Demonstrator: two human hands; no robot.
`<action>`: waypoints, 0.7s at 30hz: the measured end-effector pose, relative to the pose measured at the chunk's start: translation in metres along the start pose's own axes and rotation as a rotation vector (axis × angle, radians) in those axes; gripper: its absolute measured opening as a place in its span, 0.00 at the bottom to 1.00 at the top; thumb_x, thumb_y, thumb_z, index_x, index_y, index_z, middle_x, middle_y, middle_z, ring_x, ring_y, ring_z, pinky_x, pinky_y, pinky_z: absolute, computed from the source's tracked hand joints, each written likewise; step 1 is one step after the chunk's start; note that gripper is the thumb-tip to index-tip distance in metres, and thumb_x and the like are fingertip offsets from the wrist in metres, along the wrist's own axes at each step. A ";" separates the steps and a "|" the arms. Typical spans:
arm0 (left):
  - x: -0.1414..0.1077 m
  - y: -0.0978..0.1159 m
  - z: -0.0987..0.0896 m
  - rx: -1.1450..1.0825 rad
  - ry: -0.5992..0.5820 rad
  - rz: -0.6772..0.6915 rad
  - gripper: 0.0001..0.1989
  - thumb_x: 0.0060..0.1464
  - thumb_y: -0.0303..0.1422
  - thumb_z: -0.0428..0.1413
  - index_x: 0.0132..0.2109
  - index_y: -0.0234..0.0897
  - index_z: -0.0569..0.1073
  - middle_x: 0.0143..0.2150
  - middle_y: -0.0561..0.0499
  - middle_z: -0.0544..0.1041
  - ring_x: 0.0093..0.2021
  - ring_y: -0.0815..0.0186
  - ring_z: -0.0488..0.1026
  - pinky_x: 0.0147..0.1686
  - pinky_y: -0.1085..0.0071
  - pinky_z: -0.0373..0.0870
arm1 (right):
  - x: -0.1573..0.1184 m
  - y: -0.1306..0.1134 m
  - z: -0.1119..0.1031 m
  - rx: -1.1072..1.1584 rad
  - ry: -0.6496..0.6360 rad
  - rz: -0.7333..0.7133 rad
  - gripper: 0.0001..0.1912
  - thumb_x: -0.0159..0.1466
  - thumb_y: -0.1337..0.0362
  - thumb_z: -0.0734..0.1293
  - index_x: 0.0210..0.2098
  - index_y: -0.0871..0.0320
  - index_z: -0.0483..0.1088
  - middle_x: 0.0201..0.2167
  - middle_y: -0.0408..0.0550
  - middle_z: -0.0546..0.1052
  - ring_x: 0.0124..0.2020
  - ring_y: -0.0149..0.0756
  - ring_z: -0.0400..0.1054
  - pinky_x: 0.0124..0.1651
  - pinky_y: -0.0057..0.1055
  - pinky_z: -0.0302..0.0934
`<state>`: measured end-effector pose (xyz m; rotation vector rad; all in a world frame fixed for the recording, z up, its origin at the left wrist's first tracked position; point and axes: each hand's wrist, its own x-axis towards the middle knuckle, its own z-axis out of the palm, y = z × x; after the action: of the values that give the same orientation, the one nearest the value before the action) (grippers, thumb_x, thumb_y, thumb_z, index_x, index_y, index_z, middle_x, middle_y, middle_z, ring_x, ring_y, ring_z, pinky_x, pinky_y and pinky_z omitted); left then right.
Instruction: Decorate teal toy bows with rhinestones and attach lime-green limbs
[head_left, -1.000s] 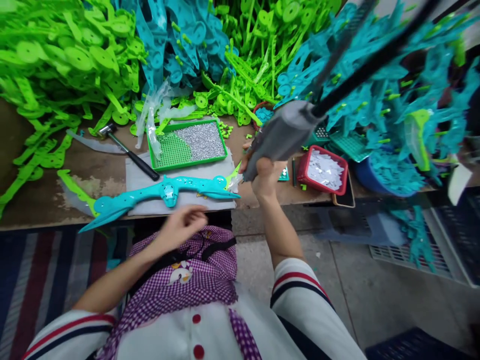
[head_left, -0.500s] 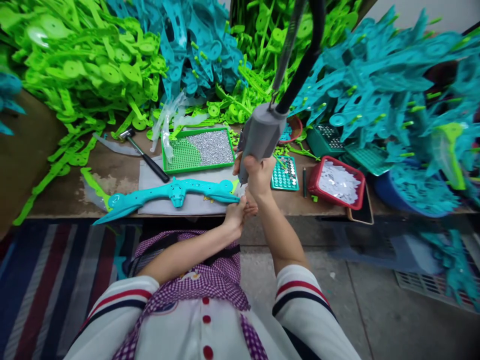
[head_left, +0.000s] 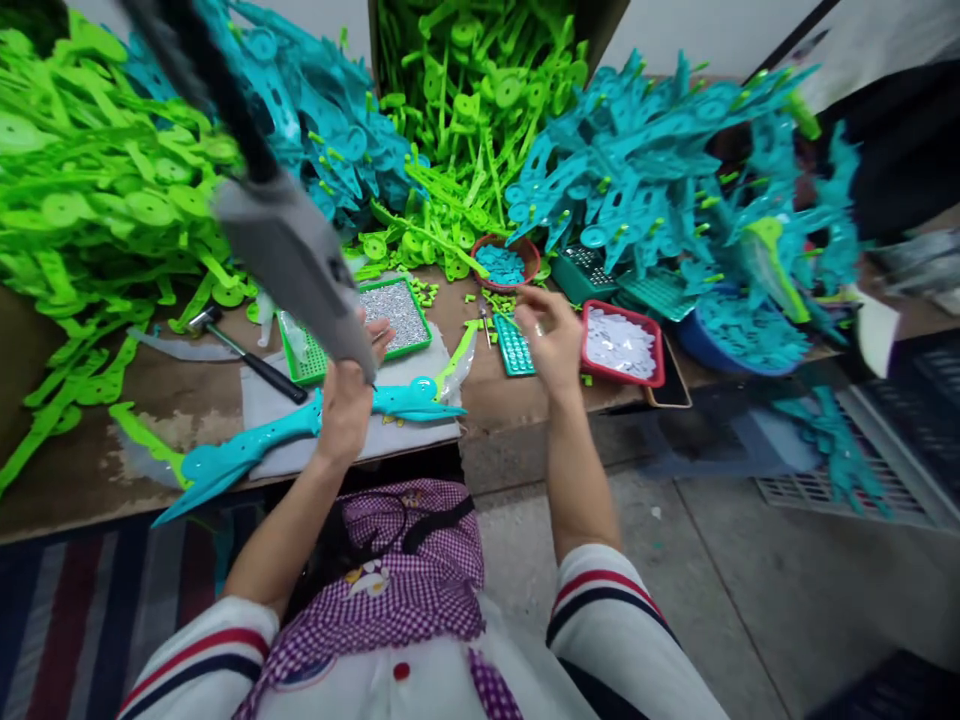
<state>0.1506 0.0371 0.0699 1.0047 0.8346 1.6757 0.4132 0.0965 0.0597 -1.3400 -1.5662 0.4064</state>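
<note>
- Left hand point(head_left: 346, 408) grips the driver point(head_left: 292, 250) low, likely for control, over the teal piece point(head_left: 262, 443).
- Cloth point(head_left: 257, 398) beneath probably cushions it on the desk point(head_left: 491, 398).
- Right hand point(head_left: 553, 345) curls by the teal tray point(head_left: 514, 345); cannot tell if holding anything.

Pale wall point(head_left: 667, 30) across the back, brown worn-topped workbench point(head_left: 484, 390) running the width, brown box side point(head_left: 22, 345) at left edge. Floor point(head_left: 697, 590) is grey concrete with a dark seam; striped blue, red and whitish fabric point(head_left: 71, 600) lower left, light slatted crate point(head_left: 919, 505) lower right. Light is cool, right corner dim.
</note>
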 end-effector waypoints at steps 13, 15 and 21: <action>0.005 -0.001 -0.041 0.128 0.331 0.061 0.21 0.47 0.47 0.66 0.42 0.40 0.72 0.32 0.54 0.74 0.32 0.70 0.71 0.35 0.72 0.68 | 0.015 0.137 -0.089 -0.804 0.021 0.392 0.13 0.60 0.64 0.64 0.39 0.62 0.78 0.45 0.61 0.76 0.46 0.51 0.70 0.51 0.47 0.61; 0.003 0.003 -0.044 0.137 0.320 0.043 0.22 0.46 0.48 0.67 0.42 0.40 0.72 0.30 0.54 0.74 0.31 0.70 0.71 0.34 0.72 0.68 | 0.014 0.140 -0.093 -0.758 0.097 0.375 0.12 0.59 0.63 0.64 0.37 0.61 0.77 0.42 0.59 0.77 0.44 0.49 0.70 0.51 0.46 0.62; 0.004 0.006 -0.049 0.137 0.400 0.025 0.22 0.42 0.46 0.69 0.39 0.40 0.72 0.29 0.56 0.73 0.30 0.71 0.70 0.32 0.73 0.68 | 0.012 0.135 -0.110 -0.637 0.236 0.463 0.07 0.53 0.62 0.68 0.29 0.59 0.74 0.32 0.52 0.77 0.35 0.43 0.70 0.48 0.43 0.63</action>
<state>0.1035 0.0353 0.0556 0.7804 1.2147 1.8924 0.5793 0.1150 0.0109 -2.1702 -1.2172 0.0047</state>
